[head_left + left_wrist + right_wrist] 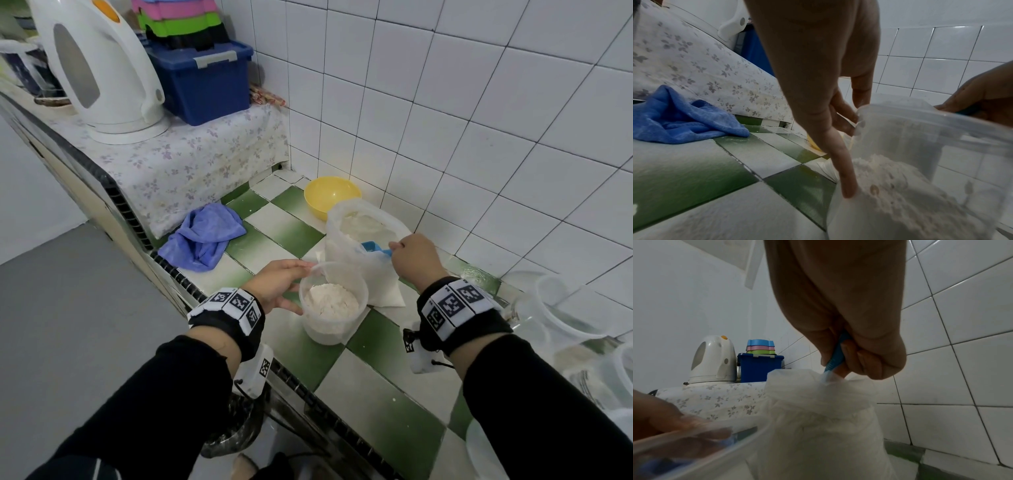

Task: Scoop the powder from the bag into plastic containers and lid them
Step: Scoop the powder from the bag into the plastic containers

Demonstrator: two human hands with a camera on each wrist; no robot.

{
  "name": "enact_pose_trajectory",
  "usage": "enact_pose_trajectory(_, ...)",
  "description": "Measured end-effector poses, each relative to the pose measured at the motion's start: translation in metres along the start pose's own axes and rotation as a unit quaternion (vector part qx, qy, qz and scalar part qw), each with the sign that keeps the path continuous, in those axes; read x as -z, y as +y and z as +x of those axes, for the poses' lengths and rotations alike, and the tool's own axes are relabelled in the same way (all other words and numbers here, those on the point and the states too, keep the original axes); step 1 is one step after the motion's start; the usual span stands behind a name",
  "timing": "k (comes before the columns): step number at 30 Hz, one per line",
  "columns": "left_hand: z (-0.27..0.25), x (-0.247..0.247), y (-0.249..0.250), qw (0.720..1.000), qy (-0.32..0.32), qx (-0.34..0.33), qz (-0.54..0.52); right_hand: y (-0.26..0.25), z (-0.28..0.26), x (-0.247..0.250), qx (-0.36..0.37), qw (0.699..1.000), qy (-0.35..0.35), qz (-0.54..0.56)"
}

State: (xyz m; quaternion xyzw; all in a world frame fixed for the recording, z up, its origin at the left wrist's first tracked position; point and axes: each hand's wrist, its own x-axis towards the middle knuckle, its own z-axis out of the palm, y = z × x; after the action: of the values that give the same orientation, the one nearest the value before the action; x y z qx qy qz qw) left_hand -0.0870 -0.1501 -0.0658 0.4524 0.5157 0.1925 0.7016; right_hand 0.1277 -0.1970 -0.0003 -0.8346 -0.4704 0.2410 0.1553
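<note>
Round clear plastic container (333,303), part filled with pale off-white powder (330,302), standing lidless on the green-and-white checked tile bench (284,229), near the front edge. Steadied by the left hand (279,282): fingers (846,181) fairly straight and spread along the container's left wall, thumb at the far rim, in contact with the plastic but not wrapped round it. Just beyond and to the right, touching the container, a translucent white plastic bag (363,253) of the same powder, standing upright with its mouth open. Blue plastic scoop (375,248) reaching into that mouth, bowl inside the bag. Handle gripped in the right hand (416,257), fingers curled tight round it as seen from the right wrist view, knuckles over the bag's right edge.

Farther back, against the white wall tiles, a yellow plastic bowl (330,197). To the left on the bench, a crumpled blue cloth (202,236). Above that, on a raised shelf draped in a floral-print cover (191,164), a white electric kettle (99,68) and a dark blue lidded storage box (202,82) with pink, green and blue plastic pieces stacked on top. At the near right edge, more clear plastic containers (561,308), blurred. Black-and-white square coded markers on both wristbands; no brand name or readable wording anywhere.
</note>
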Motion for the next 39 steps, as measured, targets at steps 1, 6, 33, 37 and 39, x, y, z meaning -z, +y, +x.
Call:
enact_pose_trajectory(1,0.000,0.000,0.000,1.000,0.000,0.000,-0.001,0.001,0.001,0.000,-0.011,1.000,0.001,0.011)
enact_pose_trajectory(6,-0.001,-0.001,0.000,1.000,-0.001,-0.004,-0.003,0.008,0.003,0.002,-0.042,0.997,0.010,0.065)
enact_pose_trajectory(33,-0.005,-0.004,-0.015,0.998,0.049,-0.034,0.003,0.020,-0.027,0.043,-0.028,0.937,-0.016,0.349)
enact_pose_trajectory(37,-0.005,-0.006,-0.015,0.998,0.053,-0.032,0.001,0.024,-0.039,0.037,-0.004,0.945,-0.070,0.321)
enact_pose_trajectory(39,-0.007,-0.007,-0.014,0.998,0.055,-0.035,0.003,0.025,-0.042,0.030,0.007,0.958,-0.085,0.274)
